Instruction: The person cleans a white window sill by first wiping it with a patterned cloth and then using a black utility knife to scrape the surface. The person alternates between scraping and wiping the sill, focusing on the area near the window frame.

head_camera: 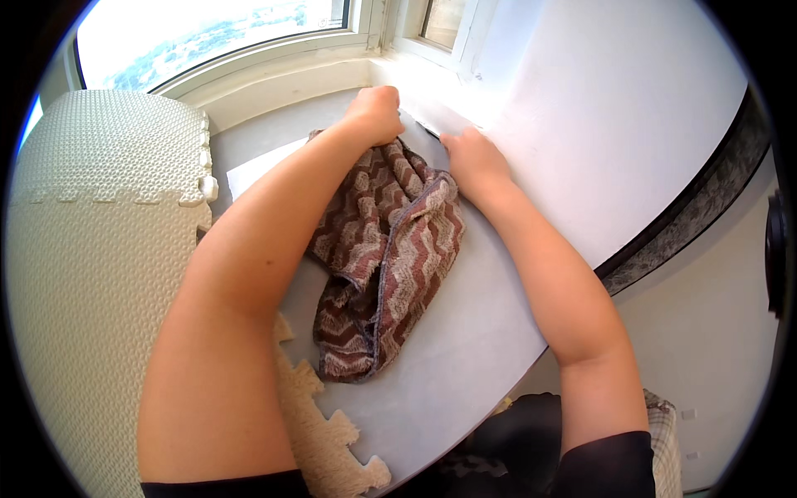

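Note:
My left hand (pixel 377 115) is closed around the upper end of a brown zigzag-patterned terry cloth (pixel 411 230). Loose folds of the cloth drape down from it onto the grey sill surface (pixel 429 373). Close by on the right, my right hand (pixel 476 159) grips a thin dark-edged flat tool (pixel 428 131). The tool's tip points toward the seam where the sill meets the white wall; its handle is hidden in my fingers, so its exact kind cannot be told.
Cream textured foam mats (pixel 93 280) with interlocking edges cover the left side. A fluffy beige puzzle mat (pixel 324 423) lies at the front. Behind my left forearm is a white sheet (pixel 264 165). A window frame (pixel 268 53) rises behind, and a white wall (pixel 598 118) borders the right.

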The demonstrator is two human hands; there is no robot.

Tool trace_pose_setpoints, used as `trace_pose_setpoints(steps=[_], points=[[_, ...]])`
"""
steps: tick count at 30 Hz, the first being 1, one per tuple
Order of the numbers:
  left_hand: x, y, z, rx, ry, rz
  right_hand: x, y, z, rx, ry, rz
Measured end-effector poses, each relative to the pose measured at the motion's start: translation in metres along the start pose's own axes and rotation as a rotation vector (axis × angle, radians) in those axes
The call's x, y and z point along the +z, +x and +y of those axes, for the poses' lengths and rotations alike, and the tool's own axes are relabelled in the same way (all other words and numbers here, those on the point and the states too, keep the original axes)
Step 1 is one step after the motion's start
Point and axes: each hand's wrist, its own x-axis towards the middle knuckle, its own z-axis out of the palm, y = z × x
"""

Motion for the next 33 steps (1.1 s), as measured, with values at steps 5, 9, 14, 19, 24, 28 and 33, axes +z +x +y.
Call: trace_pose_setpoints(steps=[5,9,14,19,24,28,33], points=[[-0.013,0.003,-0.005,-0.096,0.086,-0.177,-0.008,0.003,-0.009,0.066,-0.012,-0.065],[-0.013,0.0,0.001,-0.01,0.195,-0.237,0.002,0.004,0.004,-0.013,0.0,-0.025],[-0.004,-0.005,0.009,0.086,0.324,-0.24,0.003,0.006,0.006,-0.02,-0.004,-0.02],[-0.004,-0.009,0.009,0.123,0.306,-0.245,-0.003,0.001,0.002,-0.014,-0.011,-0.028],[0.002,-0.009,0.006,0.131,0.282,-0.23,0.006,0.007,-0.003,0.021,-0.054,0.001],[0.004,-0.008,0.006,0.146,0.289,-0.244,0.004,0.0,0.002,0.001,0.053,-0.002],[0.002,-0.009,0.007,0.166,0.294,-0.24,0.0,0.004,-0.001,-0.014,-0.022,-0.017]])
